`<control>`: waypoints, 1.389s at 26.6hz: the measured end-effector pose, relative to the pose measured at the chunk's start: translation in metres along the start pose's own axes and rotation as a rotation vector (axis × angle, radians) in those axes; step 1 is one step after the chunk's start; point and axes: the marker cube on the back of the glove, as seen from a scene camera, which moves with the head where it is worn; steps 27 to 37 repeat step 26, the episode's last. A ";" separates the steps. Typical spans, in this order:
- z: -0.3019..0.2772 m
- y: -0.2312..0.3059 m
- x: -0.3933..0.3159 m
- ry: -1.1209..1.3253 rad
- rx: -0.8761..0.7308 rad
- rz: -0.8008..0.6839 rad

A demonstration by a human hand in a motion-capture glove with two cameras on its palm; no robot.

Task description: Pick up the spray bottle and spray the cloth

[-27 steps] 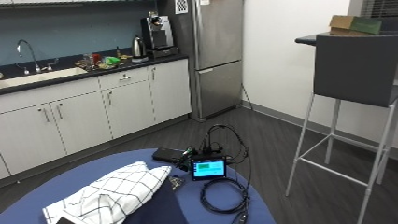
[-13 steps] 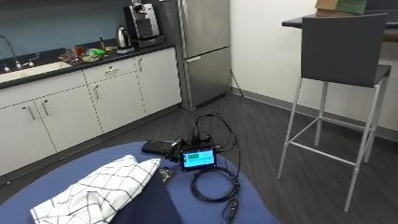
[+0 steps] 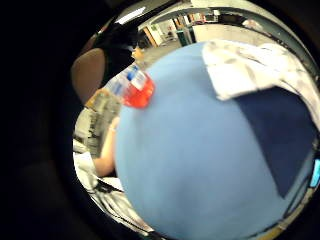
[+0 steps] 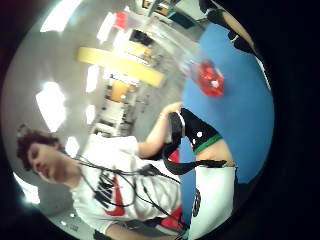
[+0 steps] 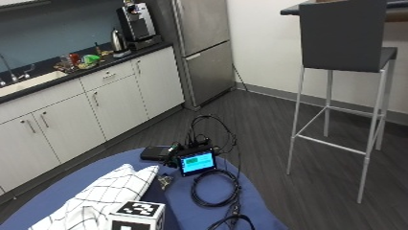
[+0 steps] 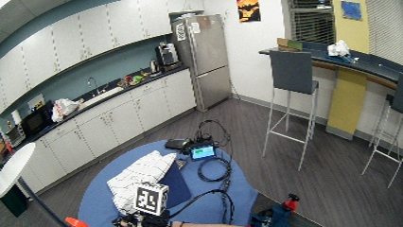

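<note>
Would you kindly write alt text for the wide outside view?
A round blue table in an office kitchen holds a white checked cloth partly over a dark blue cloth, beside a small lit screen and coiled black cables. White cabinets, a steel fridge and bar stools surround it.

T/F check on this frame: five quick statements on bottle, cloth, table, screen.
1. The spray bottle holds red liquid. True.
2. The bottle stands on the checked cloth. False: it stands on the bare blue table, apart from the cloth.
3. The cloth is white with dark check lines. True.
4. The small screen on the table is dark. False: it is lit.
5. The table top is green. False: it is blue.
</note>
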 end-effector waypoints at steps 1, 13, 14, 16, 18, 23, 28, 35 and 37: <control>0.003 0.009 0.008 0.111 -0.067 0.036; -0.049 0.114 0.029 0.441 -0.096 0.201; -0.052 0.118 0.030 0.448 -0.083 0.210; -0.056 0.126 0.031 0.466 -0.062 0.224; -0.058 0.133 0.031 0.486 -0.049 0.238; -0.060 0.150 0.035 0.558 -0.042 0.281; -0.059 0.157 0.038 0.595 -0.051 0.296; -0.059 0.157 0.038 0.595 -0.051 0.296; -0.059 0.157 0.038 0.595 -0.051 0.296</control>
